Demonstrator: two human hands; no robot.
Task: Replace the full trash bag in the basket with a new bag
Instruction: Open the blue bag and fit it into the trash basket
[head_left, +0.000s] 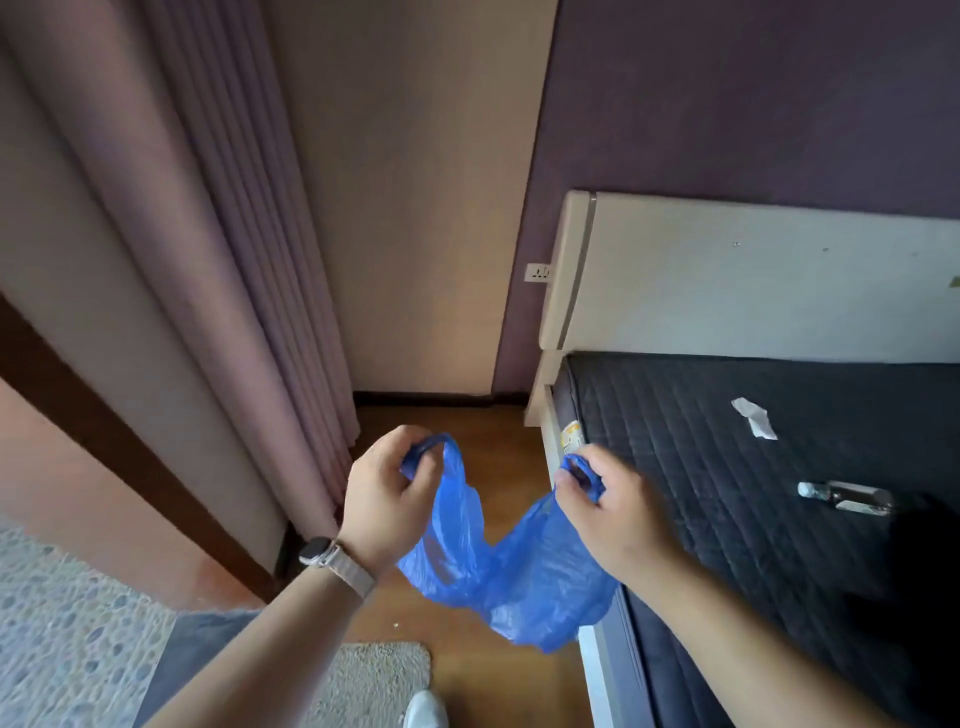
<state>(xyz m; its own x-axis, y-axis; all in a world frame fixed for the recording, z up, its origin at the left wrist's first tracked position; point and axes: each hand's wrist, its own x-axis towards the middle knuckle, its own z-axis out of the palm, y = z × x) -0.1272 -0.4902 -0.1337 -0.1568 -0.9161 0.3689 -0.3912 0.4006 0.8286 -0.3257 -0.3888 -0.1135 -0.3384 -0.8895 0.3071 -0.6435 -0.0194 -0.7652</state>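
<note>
A blue plastic bag (511, 577) hangs between my two hands above the wooden floor. My left hand (384, 499) grips one blue handle loop, and my right hand (613, 509) grips the other, so the bag's mouth is pulled apart. The bag sags limp and looks empty. A watch with a pale strap sits on my left wrist. No basket is in view.
A bed with a dark quilted mattress (753, 493) and a white headboard (753, 280) fills the right side; a white scrap of paper (754, 418) and a small clear bottle (844, 497) lie on it. Pink curtains (182, 260) hang at left. A grey rug (374, 680) lies on the floor below.
</note>
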